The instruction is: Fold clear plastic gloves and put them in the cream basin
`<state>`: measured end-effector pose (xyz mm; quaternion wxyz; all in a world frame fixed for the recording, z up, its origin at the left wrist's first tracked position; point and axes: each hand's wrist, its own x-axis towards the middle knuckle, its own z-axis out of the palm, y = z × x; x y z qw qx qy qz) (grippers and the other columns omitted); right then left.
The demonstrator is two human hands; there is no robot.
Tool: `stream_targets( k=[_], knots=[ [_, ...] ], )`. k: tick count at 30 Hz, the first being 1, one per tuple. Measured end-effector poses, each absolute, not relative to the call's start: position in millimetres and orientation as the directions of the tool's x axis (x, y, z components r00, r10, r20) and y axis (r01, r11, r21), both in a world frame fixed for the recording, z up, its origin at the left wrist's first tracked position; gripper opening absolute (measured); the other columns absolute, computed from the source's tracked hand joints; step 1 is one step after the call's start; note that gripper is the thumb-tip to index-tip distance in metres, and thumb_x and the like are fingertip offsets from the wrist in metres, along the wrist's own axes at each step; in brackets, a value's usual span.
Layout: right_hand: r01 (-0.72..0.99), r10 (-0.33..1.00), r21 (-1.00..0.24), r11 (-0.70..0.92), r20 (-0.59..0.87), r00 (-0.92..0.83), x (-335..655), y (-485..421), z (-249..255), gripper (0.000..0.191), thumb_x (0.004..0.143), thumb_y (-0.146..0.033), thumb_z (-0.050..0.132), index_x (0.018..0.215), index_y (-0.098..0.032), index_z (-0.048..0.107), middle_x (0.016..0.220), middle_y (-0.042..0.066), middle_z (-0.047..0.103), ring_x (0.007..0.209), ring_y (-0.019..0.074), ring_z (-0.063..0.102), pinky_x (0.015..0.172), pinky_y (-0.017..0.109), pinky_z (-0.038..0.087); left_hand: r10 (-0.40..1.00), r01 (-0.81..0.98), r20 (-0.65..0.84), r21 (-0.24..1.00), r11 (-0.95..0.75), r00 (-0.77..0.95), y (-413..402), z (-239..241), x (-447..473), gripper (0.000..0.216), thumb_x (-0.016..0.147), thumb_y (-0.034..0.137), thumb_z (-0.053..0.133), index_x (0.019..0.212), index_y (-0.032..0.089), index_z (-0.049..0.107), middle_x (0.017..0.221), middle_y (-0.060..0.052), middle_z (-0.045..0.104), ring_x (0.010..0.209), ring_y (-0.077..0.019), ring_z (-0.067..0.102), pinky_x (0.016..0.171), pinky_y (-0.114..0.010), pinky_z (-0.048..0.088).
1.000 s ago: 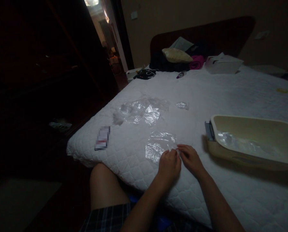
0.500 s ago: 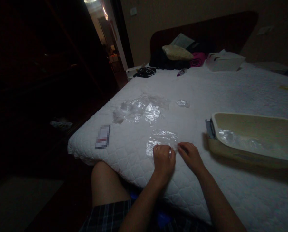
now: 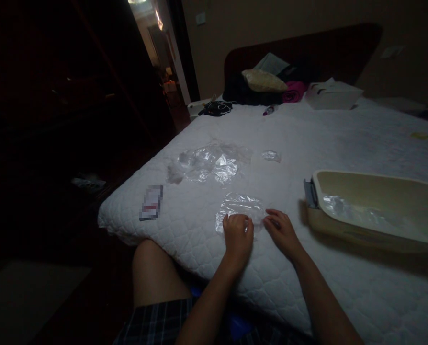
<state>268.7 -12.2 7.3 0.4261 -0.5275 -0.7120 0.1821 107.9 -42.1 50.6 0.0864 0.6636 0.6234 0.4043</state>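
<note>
1. Lying flat near the close edge of a white quilted bed (image 3: 282, 297), a clear plastic sheet (image 3: 241, 203), perhaps an empty bag, wrinkled and shiny, directly under and between two bare hands
2. Left hand (image 3: 237, 235) over the sheet's near side, fingers curled, thumb close to forefinger; impossible to tell whether clamped on the film
3. Right hand (image 3: 282, 232) at the sheet's right edge, thumb and fingers slightly bent; too dim to tell whether apart or pinching a sliver of film
4. Probably almost weightless, limp and slippery, apt to cling, crease or tear under a sharp tug; best taken by opposite edges or corners, with a light fingertip pinch
5. Beyond the hands, a spread of crumpled clear film (image 3: 224, 165), with a small folded film piece (image 3: 271, 155) to its right
6. To the left, a flat phone-like object (image 3: 151, 203), its face pixelated
7. To the right, a large cream plastic tub (image 3: 375, 242) with more clear film (image 3: 338, 206) inside; likely to limit sideways reach for the right arm
8. Toward the headboard, a white box (image 3: 332, 97), a rolled magenta cloth (image 3: 294, 92) and a pale cushion (image 3: 264, 81), all well apart from the hands
</note>
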Motion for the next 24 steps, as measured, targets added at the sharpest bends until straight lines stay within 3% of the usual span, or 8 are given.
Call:
stream_targets(
  k=[7,11,14,17,21,24],
  knots=[
    [0.617,0.906,-0.694,0.372,0.416,-0.078,266.6,-12.6,10.7,0.023,0.088,-0.035,0.043,0.076,-0.021,0.057,0.096,0.008,0.06,0.095,0.0215,0.052,0.087,0.042,0.04,0.919,0.672,0.37,0.715,-0.191,-0.133,-38.3,51.5,112.3,0.014,0.085,0.023,0.05,0.082,0.018,0.063,0.081,-0.001,0.068,0.079,-0.0145,0.061,0.102,-0.044,0.028],
    [0.633,0.899,-0.676,0.377,0.432,-0.074,265.2,-14.2,12.5,0.021,0.088,-0.035,0.043,0.081,-0.021,0.057,0.094,0.008,0.058,0.092,0.0214,0.052,0.085,0.041,0.042,0.929,0.674,0.344,0.72,-0.168,-0.135,-37.5,50.0,112.5,0.016,0.085,0.023,0.05,0.093,0.018,0.063,0.075,0.0,0.067,0.073,-0.0134,0.061,0.103,-0.045,0.028],
    [0.657,0.884,-0.667,0.352,0.468,0.003,263.4,-19.3,15.4,0.02,0.087,-0.036,0.048,0.096,-0.02,0.056,0.096,0.009,0.055,0.092,0.0217,0.052,0.081,0.039,0.045,0.925,0.727,0.36,0.667,-0.166,-0.119,-37.4,47.4,111.5,0.023,0.085,0.021,0.049,0.105,0.017,0.059,0.071,0.001,0.065,0.072,-0.0135,0.06,0.103,-0.045,0.027],
    [0.697,0.848,-0.595,0.4,0.528,-0.036,261.2,-24.9,18.2,0.018,0.085,-0.032,0.051,0.096,-0.02,0.057,0.092,0.009,0.056,0.089,0.0217,0.053,0.078,0.037,0.047,0.912,0.797,0.406,0.568,-0.206,-0.054,-37.0,44.8,110.5,0.025,0.085,0.016,0.047,0.107,0.017,0.058,0.082,-0.003,0.064,0.083,-0.0162,0.058,0.102,-0.046,0.029],
    [0.7,0.826,-0.499,0.511,0.511,-0.239,258.6,-26.8,19.2,0.015,0.087,-0.026,0.048,0.091,-0.02,0.061,0.087,0.008,0.059,0.084,0.0211,0.054,0.077,0.038,0.046,0.905,0.839,0.423,0.476,-0.264,0.045,-36.7,44.8,109.8,0.02,0.081,0.012,0.052,0.095,0.019,0.064,0.099,-0.006,0.058,0.094,-0.0198,0.052,0.088,-0.038,0.04],
    [0.715,0.836,-0.487,0.501,0.487,-0.254,257.6,-24.7,18.6,0.02,0.088,-0.028,0.045,0.092,-0.021,0.063,0.093,0.009,0.059,0.088,0.0222,0.054,0.08,0.039,0.046,0.905,0.869,0.417,0.413,-0.272,0.085,-36.2,48.0,110.5,0.015,0.079,0.011,0.054,0.086,0.018,0.064,0.101,-0.008,0.055,0.095,-0.0212,0.049,0.085,-0.037,0.041]
  ],
)
